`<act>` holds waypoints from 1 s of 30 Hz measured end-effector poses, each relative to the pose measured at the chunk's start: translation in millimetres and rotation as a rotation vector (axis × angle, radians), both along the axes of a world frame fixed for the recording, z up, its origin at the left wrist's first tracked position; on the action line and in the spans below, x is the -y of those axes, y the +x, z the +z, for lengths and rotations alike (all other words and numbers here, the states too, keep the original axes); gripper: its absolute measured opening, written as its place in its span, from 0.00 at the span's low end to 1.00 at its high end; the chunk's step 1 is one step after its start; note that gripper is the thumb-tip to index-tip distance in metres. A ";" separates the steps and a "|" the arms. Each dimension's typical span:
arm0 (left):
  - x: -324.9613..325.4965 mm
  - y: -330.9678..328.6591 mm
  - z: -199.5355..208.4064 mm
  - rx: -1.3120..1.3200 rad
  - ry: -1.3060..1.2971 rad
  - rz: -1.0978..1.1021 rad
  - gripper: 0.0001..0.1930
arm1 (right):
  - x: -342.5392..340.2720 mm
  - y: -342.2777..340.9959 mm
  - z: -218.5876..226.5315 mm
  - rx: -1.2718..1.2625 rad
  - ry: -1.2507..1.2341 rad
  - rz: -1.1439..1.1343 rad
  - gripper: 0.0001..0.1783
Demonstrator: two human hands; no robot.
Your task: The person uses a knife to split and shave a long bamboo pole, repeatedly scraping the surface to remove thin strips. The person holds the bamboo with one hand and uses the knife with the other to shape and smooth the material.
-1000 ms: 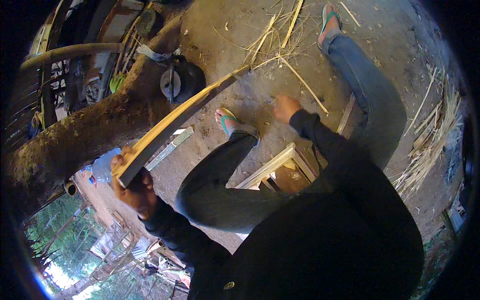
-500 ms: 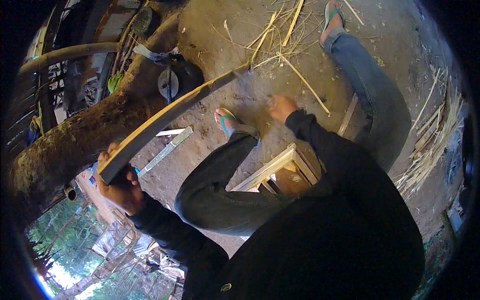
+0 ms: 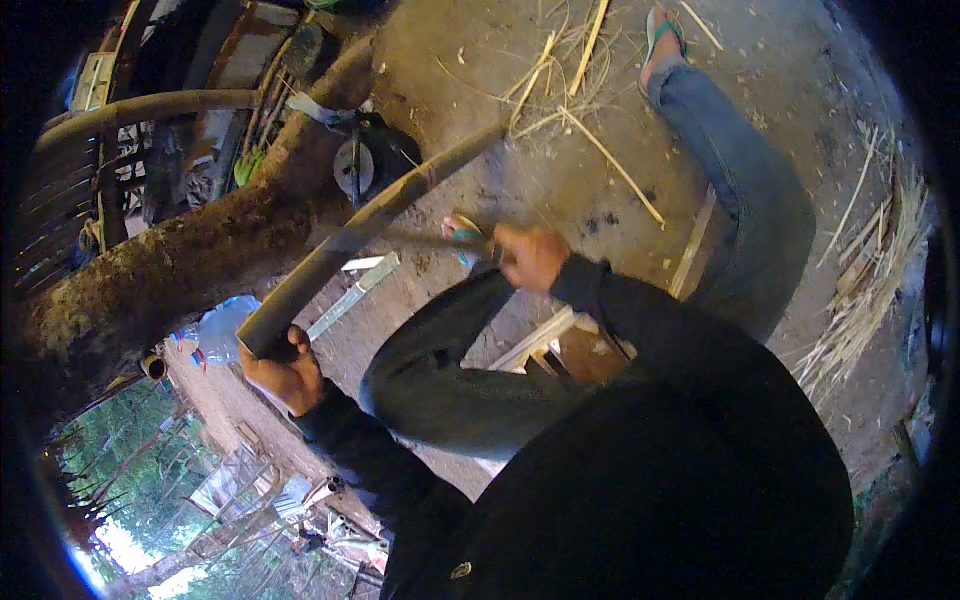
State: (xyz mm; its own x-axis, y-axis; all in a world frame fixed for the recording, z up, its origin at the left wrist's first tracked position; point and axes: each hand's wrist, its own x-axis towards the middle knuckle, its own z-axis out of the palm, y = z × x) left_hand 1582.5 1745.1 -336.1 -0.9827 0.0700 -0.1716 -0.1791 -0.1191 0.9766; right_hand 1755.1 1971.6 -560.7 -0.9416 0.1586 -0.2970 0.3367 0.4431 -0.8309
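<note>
A long greenish-brown length of bamboo (image 3: 385, 205) slants from lower left up to the middle of the head view. My left hand (image 3: 285, 372) is closed around its near end, thumb on the side toward me. My right hand (image 3: 532, 257) is closed on the handle of a large knife, whose dark blade (image 3: 410, 238) is smeared by motion. The blade reaches left across the bamboo around its middle; whether it touches the surface I cannot tell. Most of the knife's handle is hidden in my fist.
A thick log (image 3: 170, 245) runs along the left, with a dark round-lidded object (image 3: 354, 170) beside it. Pale strips (image 3: 610, 165) lie scattered at the far middle. A low wooden stool (image 3: 535, 340) is by my legs; a bundle of thin strips (image 3: 870, 290) lies right.
The bamboo has rolled, its rounded face now showing instead of its pale edge. My left hand has shifted slightly right and down; my right hand has come nearer, bringing the blade over the bamboo.
</note>
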 end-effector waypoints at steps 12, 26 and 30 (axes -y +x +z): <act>8.2 1.7 -3.1 -0.027 -0.073 0.037 0.17 | -16.7 -2.9 -2.3 0.035 0.094 -0.301 0.16; -4.9 -7.0 2.4 -0.017 -0.110 -0.001 0.14 | -39.6 8.5 -129.1 0.021 -0.015 -0.111 0.16; -5.1 -9.9 4.1 -0.016 -0.110 -0.048 0.13 | -50.1 -0.8 -155.7 0.332 0.101 -0.207 0.16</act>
